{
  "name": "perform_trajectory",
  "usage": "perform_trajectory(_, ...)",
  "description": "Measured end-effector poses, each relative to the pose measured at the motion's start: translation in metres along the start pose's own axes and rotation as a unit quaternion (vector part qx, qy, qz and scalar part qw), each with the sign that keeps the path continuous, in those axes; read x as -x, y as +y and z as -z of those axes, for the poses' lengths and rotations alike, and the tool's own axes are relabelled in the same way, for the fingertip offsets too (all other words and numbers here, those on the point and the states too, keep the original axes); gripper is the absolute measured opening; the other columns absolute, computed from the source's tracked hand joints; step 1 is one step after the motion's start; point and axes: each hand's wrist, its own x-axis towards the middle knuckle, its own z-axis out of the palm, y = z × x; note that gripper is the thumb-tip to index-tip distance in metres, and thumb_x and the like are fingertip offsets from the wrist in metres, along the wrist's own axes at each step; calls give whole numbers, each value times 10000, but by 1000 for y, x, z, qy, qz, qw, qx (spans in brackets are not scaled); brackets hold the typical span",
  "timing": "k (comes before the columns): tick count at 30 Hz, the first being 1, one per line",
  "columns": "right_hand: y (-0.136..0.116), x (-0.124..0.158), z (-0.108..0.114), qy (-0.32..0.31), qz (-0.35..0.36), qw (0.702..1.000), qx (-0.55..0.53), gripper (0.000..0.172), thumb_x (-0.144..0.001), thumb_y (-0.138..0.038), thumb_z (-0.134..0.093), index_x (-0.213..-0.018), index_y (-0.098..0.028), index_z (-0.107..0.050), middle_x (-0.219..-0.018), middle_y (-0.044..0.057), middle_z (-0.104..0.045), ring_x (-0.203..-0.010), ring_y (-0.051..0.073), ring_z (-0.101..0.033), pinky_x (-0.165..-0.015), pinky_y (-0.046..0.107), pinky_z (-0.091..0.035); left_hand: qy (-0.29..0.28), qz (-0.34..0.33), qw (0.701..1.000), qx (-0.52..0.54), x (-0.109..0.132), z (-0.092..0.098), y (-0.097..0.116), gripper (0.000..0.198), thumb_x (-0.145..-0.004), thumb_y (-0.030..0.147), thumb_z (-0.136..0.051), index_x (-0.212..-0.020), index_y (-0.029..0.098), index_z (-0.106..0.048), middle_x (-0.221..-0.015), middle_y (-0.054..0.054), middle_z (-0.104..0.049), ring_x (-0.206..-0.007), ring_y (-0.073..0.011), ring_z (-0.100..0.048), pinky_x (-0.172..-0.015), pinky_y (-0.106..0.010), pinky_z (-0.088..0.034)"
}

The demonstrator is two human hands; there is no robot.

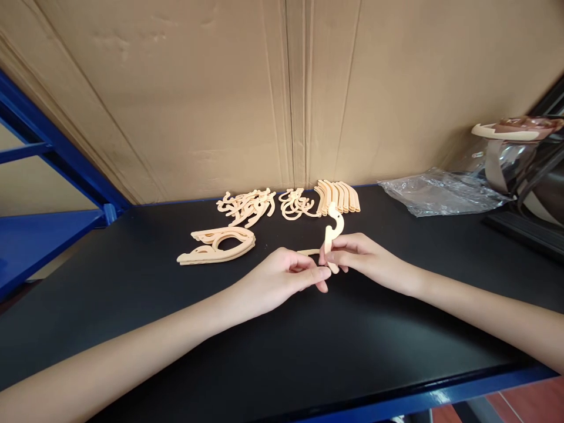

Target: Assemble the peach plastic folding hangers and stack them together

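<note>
My right hand (359,258) pinches a cream plastic hanger piece (335,226) with a curved, hook-like upper end, holding it upright above the black table. Close beside it is my left hand (291,273), its fingers bent together and its thumb tip at the lower end of that same piece. Partly hidden behind the hands, a thin cream strip (308,252) shows; I cannot tell whether a finger touches it. Left of my hands lie folded cream travel hangers (227,254), stacked flat.
Along the back are a heap of curved cream parts (249,205), a small pile of hooks (296,205) and a row of hanger arms (341,197). A clear plastic bag (440,191) lies at right, near a wrapped item (506,147). Cardboard (198,100) stands behind the table.
</note>
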Motion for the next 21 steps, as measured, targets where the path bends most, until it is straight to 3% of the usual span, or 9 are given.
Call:
perform_trajectory(3,4,-1,4,14,-3,1000,4,242,-928,-354,-481,-836,-167,-603,-740,3,-598,-664,116,-556,-604,239,-454,33,-25,998,-43,-1,7,-1,418,-887,508,-491,-722,180,-692,-563,31,-447,-536,-116,-401,-512,-246,-303)
perform_trajectory(6,6,-2,8,42,29,992,116,276,-950,-376,-462,-890,-173,-638,-758,5,-636,-659,116,-576,-632,245,-455,125,-57,984,-110,1,19,-6,366,-925,442,-448,-753,191,-651,-625,23,-516,-589,-129,-469,-541,-247,-328)
perform_trajectory(9,9,-3,12,88,75,958,262,306,-960,-384,-461,-962,-201,-706,-803,13,-655,-698,129,-587,-660,258,-437,238,-89,945,-206,6,27,-20,253,-942,388,-439,-870,211,-604,-719,24,-574,-604,-134,-491,-554,-255,-349)
perform_trajectory(11,13,-4,14,109,92,943,300,317,-962,-389,-463,-1051,-223,-718,-837,21,-656,-730,141,-597,-679,267,-443,286,-128,909,-274,10,27,-32,170,-945,321,-442,-953,210,-571,-839,7,-606,-663,-139,-522,-608,-264,-389)
perform_trajectory(15,20,-6,15,127,102,937,309,343,-955,-407,-482,-1176,-239,-684,-878,31,-650,-763,153,-608,-709,281,-467,273,-183,880,-343,10,21,-48,199,-972,283,-412,-1091,206,-553,-1045,-34,-618,-921,-186,-569,-788,-311,-443)
perform_trajectory(21,20,-6,11,123,88,935,320,360,-974,-372,-434,-1229,-237,-650,-918,39,-645,-766,155,-608,-707,294,-476,216,-212,875,-378,4,15,-46,207,-964,335,-484,-1095,218,-593,-1026,-29,-652,-915,-201,-568,-816,-350,-439)
